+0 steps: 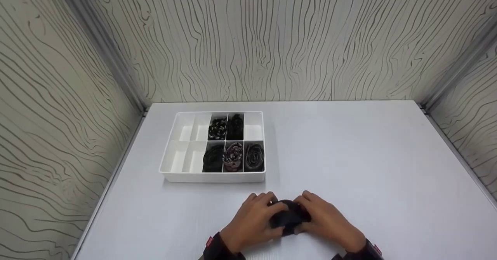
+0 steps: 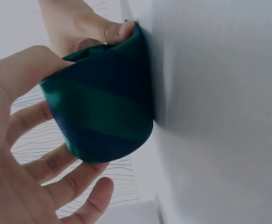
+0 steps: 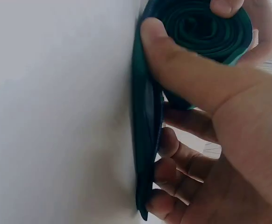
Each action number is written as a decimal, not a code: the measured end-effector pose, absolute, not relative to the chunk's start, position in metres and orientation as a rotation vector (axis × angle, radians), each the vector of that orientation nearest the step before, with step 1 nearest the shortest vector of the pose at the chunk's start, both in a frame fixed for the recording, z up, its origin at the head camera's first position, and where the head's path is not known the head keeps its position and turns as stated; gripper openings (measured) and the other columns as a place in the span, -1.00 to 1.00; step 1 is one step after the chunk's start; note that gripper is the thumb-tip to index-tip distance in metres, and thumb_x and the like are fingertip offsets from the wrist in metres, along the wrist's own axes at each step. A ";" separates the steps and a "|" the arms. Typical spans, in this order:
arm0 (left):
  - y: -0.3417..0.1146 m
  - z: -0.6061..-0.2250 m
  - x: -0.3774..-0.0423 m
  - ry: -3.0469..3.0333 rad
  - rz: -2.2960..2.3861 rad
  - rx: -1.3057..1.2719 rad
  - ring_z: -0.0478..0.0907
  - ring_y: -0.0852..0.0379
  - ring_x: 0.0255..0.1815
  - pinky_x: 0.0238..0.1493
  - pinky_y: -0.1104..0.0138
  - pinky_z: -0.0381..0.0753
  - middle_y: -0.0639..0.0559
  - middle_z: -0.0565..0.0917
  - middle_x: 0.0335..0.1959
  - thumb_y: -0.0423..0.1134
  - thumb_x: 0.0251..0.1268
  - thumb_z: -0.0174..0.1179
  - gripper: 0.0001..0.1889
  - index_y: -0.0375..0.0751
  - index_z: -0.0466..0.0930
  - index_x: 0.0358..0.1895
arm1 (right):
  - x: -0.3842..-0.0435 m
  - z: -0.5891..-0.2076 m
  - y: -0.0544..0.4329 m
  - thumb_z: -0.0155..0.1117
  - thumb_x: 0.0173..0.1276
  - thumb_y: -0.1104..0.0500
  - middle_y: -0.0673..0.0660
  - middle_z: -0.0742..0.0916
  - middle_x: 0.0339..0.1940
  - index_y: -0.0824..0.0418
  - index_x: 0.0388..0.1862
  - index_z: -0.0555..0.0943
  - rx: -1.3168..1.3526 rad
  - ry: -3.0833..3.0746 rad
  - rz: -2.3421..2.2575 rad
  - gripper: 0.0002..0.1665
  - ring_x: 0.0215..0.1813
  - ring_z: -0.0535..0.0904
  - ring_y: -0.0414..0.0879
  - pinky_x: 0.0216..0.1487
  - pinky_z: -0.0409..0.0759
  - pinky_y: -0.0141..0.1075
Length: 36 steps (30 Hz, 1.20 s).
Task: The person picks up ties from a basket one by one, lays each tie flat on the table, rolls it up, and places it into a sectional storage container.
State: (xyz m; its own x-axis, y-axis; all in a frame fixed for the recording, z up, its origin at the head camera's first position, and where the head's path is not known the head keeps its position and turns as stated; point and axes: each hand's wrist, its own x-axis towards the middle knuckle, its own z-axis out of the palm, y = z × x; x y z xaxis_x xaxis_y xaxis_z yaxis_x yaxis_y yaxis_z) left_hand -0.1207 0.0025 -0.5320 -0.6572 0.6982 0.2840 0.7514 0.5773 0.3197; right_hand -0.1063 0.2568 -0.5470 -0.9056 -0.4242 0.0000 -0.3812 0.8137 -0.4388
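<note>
A necktie [image 1: 289, 218] with green and navy diagonal stripes, mostly wound into a roll, lies between both hands near the table's front. The left hand [image 1: 254, 221] grips the roll from the left, its thumb on one side and fingers around the other. From the right, the right hand [image 1: 328, 223] holds it, the thumb low against the coil. The right wrist view shows the necktie's spiral side [image 3: 194, 28] and a flat loose end [image 3: 147, 149] running along the table, with the right fingertips beside it. In the left wrist view the striped outer wrap [image 2: 98, 109] faces the camera.
A white divided tray [image 1: 213, 177] stands beyond the hands, left of centre. Several of its compartments hold dark rolled ties, among them a patterned reddish roll [image 1: 233, 157] and a grey-black coil [image 1: 254, 157]. Wood-grain panels [image 1: 271, 38] enclose the white table [image 1: 369, 147] at back and sides.
</note>
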 end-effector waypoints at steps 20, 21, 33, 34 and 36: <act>-0.003 -0.535 -0.122 -2.615 -0.720 -1.147 0.61 0.25 -0.11 -0.08 0.42 0.48 0.15 0.67 -0.04 0.05 0.19 0.54 -0.54 0.18 0.66 0.15 | -0.107 -0.542 0.261 0.69 0.15 0.02 -0.10 0.63 -0.03 0.08 0.02 0.82 -0.791 3.081 -0.492 -0.55 -0.06 0.49 -0.22 -0.10 0.67 -0.27; -0.002 -0.535 -0.122 -2.621 -0.711 -1.153 0.61 0.25 -0.10 -0.08 0.42 0.48 0.15 0.66 -0.04 0.05 0.19 0.54 -0.55 0.19 0.67 0.14 | -0.107 -0.542 0.260 0.69 0.14 0.00 -0.09 0.63 0.00 0.07 0.09 0.81 -0.775 3.078 -0.492 -0.49 -0.03 0.50 -0.22 -0.07 0.69 -0.26; 0.011 -0.533 -0.122 -2.615 -0.609 -1.261 0.55 0.23 -0.07 -0.03 0.39 0.48 0.16 0.62 -0.03 0.04 0.16 0.53 -0.52 0.22 0.66 0.17 | -0.105 -0.542 0.252 0.70 0.12 0.19 -0.06 0.64 0.16 0.02 0.26 0.60 -0.678 2.942 -0.737 -0.28 0.21 0.64 -0.10 0.26 0.70 0.00; 0.012 -0.533 -0.122 -2.617 -0.606 -1.266 0.55 0.23 -0.07 -0.03 0.40 0.48 0.17 0.62 -0.03 0.04 0.15 0.54 -0.51 0.22 0.66 0.17 | -0.104 -0.542 0.253 0.71 0.12 0.17 -0.06 0.62 0.15 0.01 0.27 0.59 -0.674 2.929 -0.760 -0.26 0.20 0.65 -0.10 0.25 0.70 0.00; 0.012 -0.533 -0.121 -2.628 -0.608 -1.269 0.55 0.23 -0.08 -0.03 0.40 0.46 0.18 0.62 -0.04 0.04 0.12 0.55 -0.53 0.23 0.68 0.12 | -0.104 -0.541 0.253 0.71 0.12 0.14 -0.12 0.58 0.09 -0.04 0.26 0.59 -0.657 2.895 -0.801 -0.27 0.13 0.64 -0.17 0.18 0.73 -0.07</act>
